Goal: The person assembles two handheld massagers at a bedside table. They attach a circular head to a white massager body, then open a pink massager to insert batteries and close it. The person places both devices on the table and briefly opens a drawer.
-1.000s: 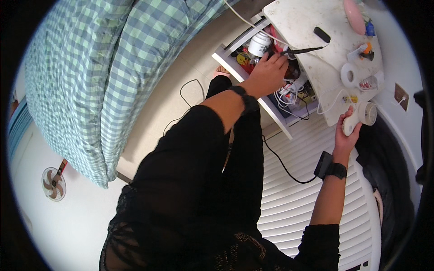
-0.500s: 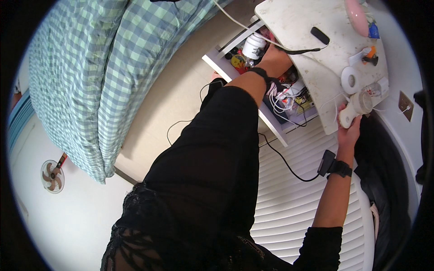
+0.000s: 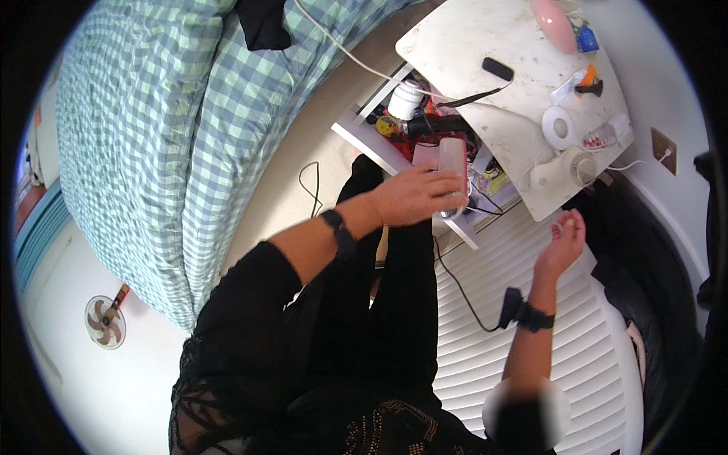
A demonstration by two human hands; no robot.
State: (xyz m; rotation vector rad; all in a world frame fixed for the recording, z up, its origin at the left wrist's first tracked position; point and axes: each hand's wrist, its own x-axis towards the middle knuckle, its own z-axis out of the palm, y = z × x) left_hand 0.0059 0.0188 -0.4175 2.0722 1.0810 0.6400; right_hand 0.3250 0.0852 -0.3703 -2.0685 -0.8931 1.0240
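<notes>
My left hand [image 3: 413,196] is closed around a pale, long, rounded object with a red side [image 3: 453,155]. It holds this over the front of an open white drawer [image 3: 355,140]; the kind is unclear. Inside the drawer stand a white jar [image 3: 406,100], a black cylinder [image 3: 440,125] and tangled cables. A white handheld device with a round head [image 3: 563,173] lies on the worn white tabletop near its right corner. Just off that edge is my right hand [image 3: 560,244], its fingers loosely bent and seemingly holding nothing.
On the tabletop sit a black oblong piece [image 3: 497,69], a white round disc [image 3: 559,127] and a pink rounded object [image 3: 554,24]. A white cord [image 3: 345,47] crosses above the drawer. A checked quilt [image 3: 144,152] covers the left; a black cable [image 3: 462,292] hangs by the white slatted panel.
My left hand has come out of the drawer toward me with the pale and red object. My right hand has let go of the white handheld device and drawn back from the tabletop.
</notes>
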